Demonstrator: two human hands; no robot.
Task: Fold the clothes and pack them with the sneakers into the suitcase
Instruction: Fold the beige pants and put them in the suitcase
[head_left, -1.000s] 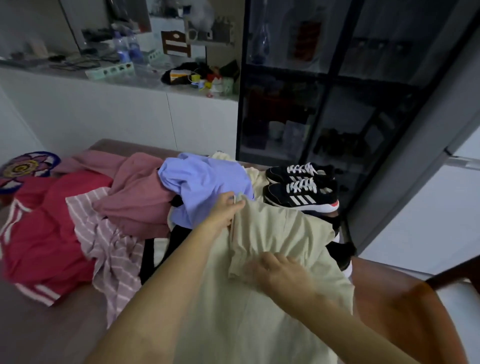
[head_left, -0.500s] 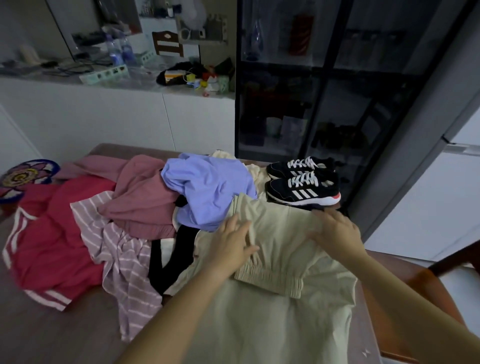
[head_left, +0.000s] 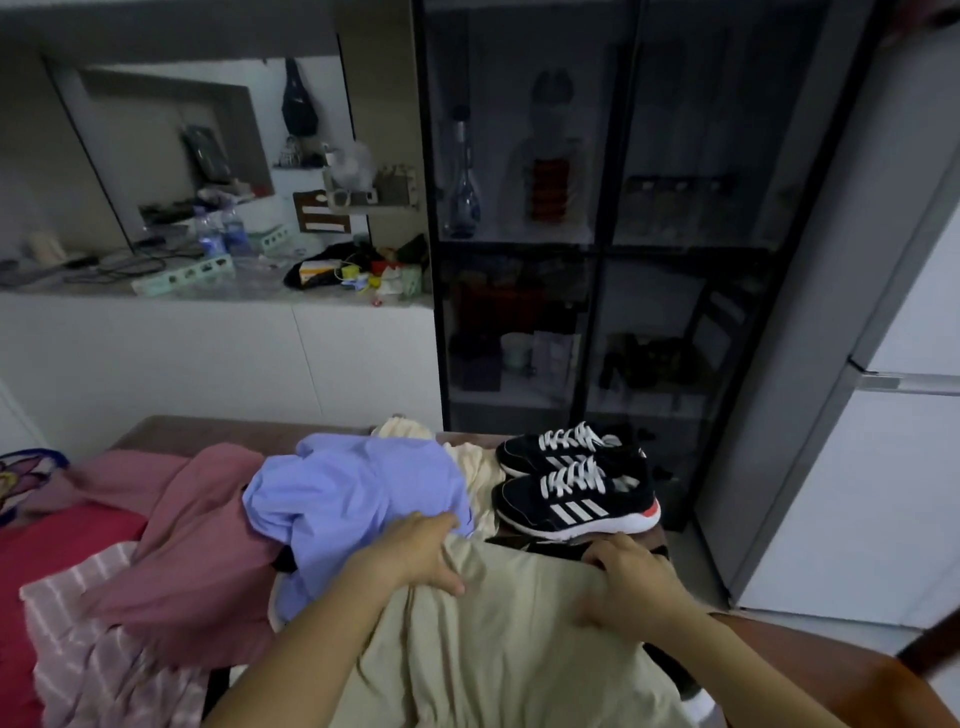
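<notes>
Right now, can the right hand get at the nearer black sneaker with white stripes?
Probably yes: the right hand grips the beige garment just short of the nearer black sneaker, with nothing standing between them; it must let go first.

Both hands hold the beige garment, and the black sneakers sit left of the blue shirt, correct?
Not quite: the head view shows the black sneakers right of the blue shirt. The left hand and right hand do hold the beige garment.

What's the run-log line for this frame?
stage: folding beige garment | left hand: gripping its far edge | right hand: gripping far edge | sneakers: unpacked | suitcase: not in view
</notes>
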